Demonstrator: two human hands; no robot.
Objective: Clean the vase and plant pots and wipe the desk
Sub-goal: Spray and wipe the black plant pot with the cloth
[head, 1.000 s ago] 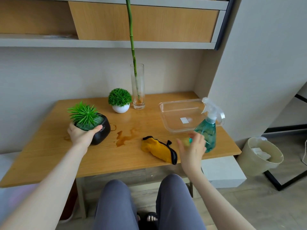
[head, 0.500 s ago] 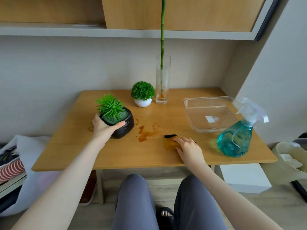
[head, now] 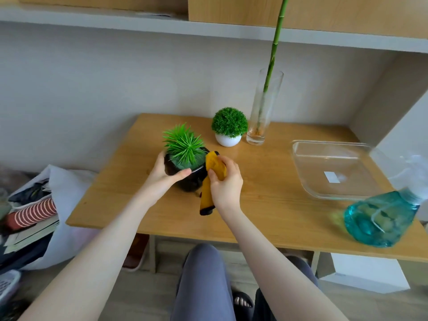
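My left hand [head: 162, 176] grips a black plant pot [head: 190, 181] with spiky green leaves, held tilted just above the wooden desk [head: 266, 205]. My right hand [head: 225, 185] holds a yellow cloth [head: 212, 179] with black trim against the pot's right side; the cloth's tail hangs down below my hand. Behind stand a small white pot [head: 227, 139] with a round green bush and a tall glass vase [head: 262, 112] holding a bamboo stalk. The spill on the desk is hidden behind the pot and my hands.
A clear plastic tray [head: 333, 172] lies at the right of the desk, with a teal spray bottle [head: 382, 218] at the front right edge. A white bag with books and clothes [head: 34, 212] sits on the floor to the left. A shelf [head: 208, 28] runs overhead.
My right hand took up the yellow cloth from the desk and brought it to the black pot. My left hand lifted and tilted the pot. The camera turned left.
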